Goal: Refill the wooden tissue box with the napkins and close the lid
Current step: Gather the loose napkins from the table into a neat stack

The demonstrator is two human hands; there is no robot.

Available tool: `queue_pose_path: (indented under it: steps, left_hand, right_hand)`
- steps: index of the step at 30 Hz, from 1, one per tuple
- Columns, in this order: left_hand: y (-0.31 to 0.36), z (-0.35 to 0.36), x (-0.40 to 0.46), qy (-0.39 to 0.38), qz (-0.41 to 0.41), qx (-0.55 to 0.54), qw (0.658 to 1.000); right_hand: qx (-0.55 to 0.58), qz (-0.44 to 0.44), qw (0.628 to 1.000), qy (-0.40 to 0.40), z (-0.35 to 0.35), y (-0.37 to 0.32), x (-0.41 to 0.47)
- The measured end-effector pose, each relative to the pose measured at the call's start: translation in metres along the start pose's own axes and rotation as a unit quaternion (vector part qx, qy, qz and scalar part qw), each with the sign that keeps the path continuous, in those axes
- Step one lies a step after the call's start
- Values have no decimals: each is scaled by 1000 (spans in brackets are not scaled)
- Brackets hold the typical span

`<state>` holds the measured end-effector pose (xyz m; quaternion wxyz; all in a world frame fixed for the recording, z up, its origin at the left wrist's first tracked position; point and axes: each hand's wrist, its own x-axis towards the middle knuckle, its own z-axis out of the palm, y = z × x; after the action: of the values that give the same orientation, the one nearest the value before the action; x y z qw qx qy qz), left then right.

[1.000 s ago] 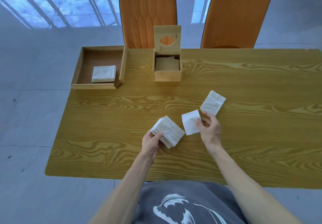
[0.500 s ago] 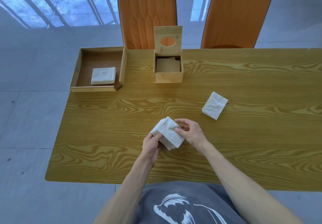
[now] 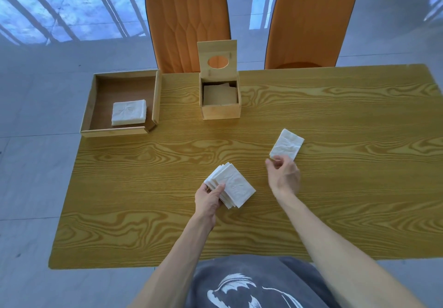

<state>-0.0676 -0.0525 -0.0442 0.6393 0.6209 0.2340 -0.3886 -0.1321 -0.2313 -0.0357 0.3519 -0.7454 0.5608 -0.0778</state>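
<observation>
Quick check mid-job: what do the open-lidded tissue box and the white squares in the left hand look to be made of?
Open-lidded tissue box: pale, matte, unpainted wood, likely bamboo or pine; faint grain, thin panel edges.
White squares in the left hand: soft embossed paper napkins; crinkled texture, fanned thin layers.

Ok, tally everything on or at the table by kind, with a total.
Napkin piles: 3 (tray pile, held stack, loose pile)
Tissue box: 1
Tray: 1
Chairs: 2 (left chair, right chair)
Total: 7
</observation>
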Motion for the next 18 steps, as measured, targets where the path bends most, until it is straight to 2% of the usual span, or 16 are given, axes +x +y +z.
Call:
queue_pose_path:
  steps: [3,10,14,18]
  left_hand:
    - [1,-1,-1,0,-5,-10,1000]
    - [2,-1,-3,2,-6,-20,1000]
    - [3,-2,-2,-4,-5,-12,1000]
    - [2,-2,-2,-6,-8,-13,1000]
  right_hand:
    - [7,86,996,38,-14,-1,22]
    - [14,172,985,22,-17,-2,43]
    - [12,186,982,11,-16,-1,43]
    - [29,141,989,9,-15,1,37]
